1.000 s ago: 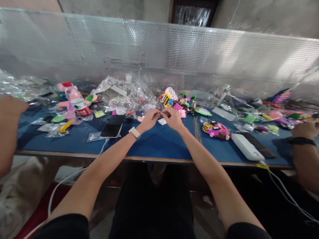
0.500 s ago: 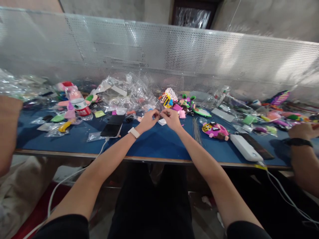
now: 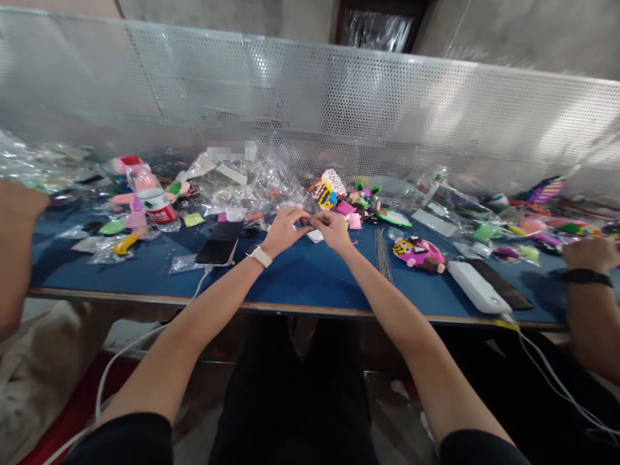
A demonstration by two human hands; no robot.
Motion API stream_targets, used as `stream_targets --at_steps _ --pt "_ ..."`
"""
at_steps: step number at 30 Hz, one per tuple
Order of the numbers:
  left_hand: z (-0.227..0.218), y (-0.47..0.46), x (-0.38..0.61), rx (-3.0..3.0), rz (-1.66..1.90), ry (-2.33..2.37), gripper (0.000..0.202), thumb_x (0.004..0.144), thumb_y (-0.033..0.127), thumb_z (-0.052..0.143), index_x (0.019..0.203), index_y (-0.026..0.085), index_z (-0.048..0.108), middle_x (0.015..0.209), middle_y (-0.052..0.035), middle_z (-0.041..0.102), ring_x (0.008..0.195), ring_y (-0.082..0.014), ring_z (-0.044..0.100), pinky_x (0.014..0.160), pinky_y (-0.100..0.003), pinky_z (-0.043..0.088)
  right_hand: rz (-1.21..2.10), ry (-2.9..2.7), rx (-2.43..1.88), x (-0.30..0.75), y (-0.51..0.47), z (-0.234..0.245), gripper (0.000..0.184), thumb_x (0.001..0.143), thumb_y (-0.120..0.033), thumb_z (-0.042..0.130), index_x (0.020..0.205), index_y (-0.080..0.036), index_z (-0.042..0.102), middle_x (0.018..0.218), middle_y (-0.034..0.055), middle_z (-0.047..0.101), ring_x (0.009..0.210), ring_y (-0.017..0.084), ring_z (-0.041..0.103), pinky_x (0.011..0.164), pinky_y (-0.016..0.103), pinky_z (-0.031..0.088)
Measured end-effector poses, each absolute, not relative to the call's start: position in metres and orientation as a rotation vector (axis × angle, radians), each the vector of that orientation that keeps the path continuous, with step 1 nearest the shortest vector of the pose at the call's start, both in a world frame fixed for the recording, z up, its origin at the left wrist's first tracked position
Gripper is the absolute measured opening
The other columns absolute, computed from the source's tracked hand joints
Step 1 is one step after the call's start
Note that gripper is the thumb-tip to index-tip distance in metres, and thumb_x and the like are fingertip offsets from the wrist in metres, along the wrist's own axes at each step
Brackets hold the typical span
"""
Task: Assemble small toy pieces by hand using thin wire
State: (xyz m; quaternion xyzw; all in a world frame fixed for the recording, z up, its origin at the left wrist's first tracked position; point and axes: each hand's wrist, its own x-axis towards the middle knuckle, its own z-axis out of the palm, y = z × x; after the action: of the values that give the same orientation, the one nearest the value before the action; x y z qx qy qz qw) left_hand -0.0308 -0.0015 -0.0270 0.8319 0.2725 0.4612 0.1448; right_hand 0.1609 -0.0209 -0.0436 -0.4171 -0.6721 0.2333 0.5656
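Both my hands meet over the blue table (image 3: 300, 278), fingertips pinched together. My left hand (image 3: 282, 230), with a white watch at its wrist, and my right hand (image 3: 332, 231) pinch a tiny dark piece between them that is too small to name. A small white piece (image 3: 316, 237) lies on the table just under the fingertips. Colourful foam toy figures (image 3: 339, 194) lie right behind my hands. A black phone (image 3: 220, 243) on a white cable rests left of my left hand.
A pink tiger-faced toy (image 3: 419, 252) and a white power bank (image 3: 477, 287) lie to the right. Clear plastic bags (image 3: 252, 184) pile up before the perforated metal screen (image 3: 310, 110). A bottle (image 3: 155, 203) stands at left. Other people's arms (image 3: 588, 284) reach in from both sides.
My hands stayed pinched together and shifted slightly away from me. The person's hand at the right drew back a little.
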Motion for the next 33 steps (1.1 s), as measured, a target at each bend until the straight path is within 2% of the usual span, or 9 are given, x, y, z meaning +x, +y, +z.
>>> stream_targets --at_steps 2,6,13,19,25,28,31,33 --pt "-0.027 -0.001 -0.032 2.483 1.329 0.822 0.038 0.095 0.063 0.072 0.091 0.024 0.072 0.100 -0.0091 0.073 0.106 -0.0305 0.062 0.104 -0.046 0.043 0.517 -1.580 -0.970 0.161 -0.022 -0.043 0.025 0.089 -0.043 0.070 0.086 -0.019 0.076 0.079 0.0040 0.074 0.074 0.019 0.064 0.069 0.031 0.049" --pt "-0.030 0.002 -0.034 2.605 1.331 0.827 0.041 0.100 0.063 0.063 0.087 0.025 0.073 0.101 -0.0109 0.073 0.107 -0.0323 0.061 0.104 -0.049 0.040 0.446 -1.563 -0.971 0.160 -0.022 -0.043 0.025 0.091 -0.043 0.071 0.085 -0.019 0.075 0.081 0.0050 0.074 0.077 0.020 0.065 0.072 0.033 0.050" --pt "-0.029 -0.003 -0.032 2.707 1.292 0.816 0.029 0.104 0.047 0.060 0.089 0.025 0.074 0.098 -0.0106 0.071 0.105 -0.0315 0.059 0.108 -0.052 0.037 0.502 -1.541 -0.961 0.159 -0.018 -0.049 0.032 0.092 -0.051 0.070 0.082 -0.020 0.068 0.079 0.0039 0.069 0.073 0.019 0.062 0.067 0.032 0.048" --pt "-0.026 -0.010 -0.030 2.734 1.313 0.865 0.030 0.106 0.037 0.054 0.087 0.025 0.073 0.101 -0.0109 0.071 0.104 -0.0308 0.058 0.108 -0.053 0.036 0.577 -1.608 -1.009 0.159 -0.016 -0.050 0.034 0.104 -0.054 0.058 0.088 -0.025 0.056 0.063 -0.0032 0.051 0.058 0.016 0.049 0.056 0.028 0.041" --pt "-0.026 -0.011 -0.026 2.657 1.380 0.867 0.033 0.105 0.038 0.054 0.078 0.022 0.063 0.090 -0.0087 0.067 0.095 -0.0266 0.058 0.100 -0.045 0.040 0.402 -1.759 -0.926 0.164 -0.021 -0.046 0.025 0.105 -0.046 0.054 0.093 -0.024 0.055 0.078 0.0003 0.058 0.070 0.017 0.053 0.065 0.030 0.043" --pt "-0.024 -0.010 -0.023 2.393 1.437 0.820 0.041 0.102 0.043 0.058 0.068 0.021 0.053 0.077 -0.0046 0.059 0.081 -0.0220 0.055 0.088 -0.039 0.042 0.338 -1.777 -0.910 0.163 -0.024 -0.045 0.022 0.104 -0.043 0.054 0.094 -0.023 0.056 0.081 0.0008 0.059 0.071 0.017 0.053 0.067 0.031 0.043" --pt "-0.022 -0.008 -0.019 2.000 1.364 0.731 0.047 0.093 0.050 0.068 0.061 0.020 0.050 0.066 -0.0012 0.051 0.070 -0.0178 0.048 0.074 -0.034 0.040 0.279 -1.807 -0.901 0.161 -0.027 -0.045 0.020 0.106 -0.040 0.052 0.096 -0.023 0.056 0.082 0.0014 0.061 0.072 0.017 0.055 0.070 0.032 0.043" --pt "-0.021 -0.006 -0.018 1.702 1.262 0.667 0.043 0.085 0.049 0.075 0.061 0.019 0.055 0.066 -0.0010 0.052 0.070 -0.0169 0.050 0.071 -0.032 0.041 0.242 -1.830 -0.869 0.160 -0.029 -0.045 0.018 0.107 -0.037 0.051 0.097 -0.023 0.056 0.084 0.0028 0.064 0.074 0.018 0.058 0.073 0.033 0.045"
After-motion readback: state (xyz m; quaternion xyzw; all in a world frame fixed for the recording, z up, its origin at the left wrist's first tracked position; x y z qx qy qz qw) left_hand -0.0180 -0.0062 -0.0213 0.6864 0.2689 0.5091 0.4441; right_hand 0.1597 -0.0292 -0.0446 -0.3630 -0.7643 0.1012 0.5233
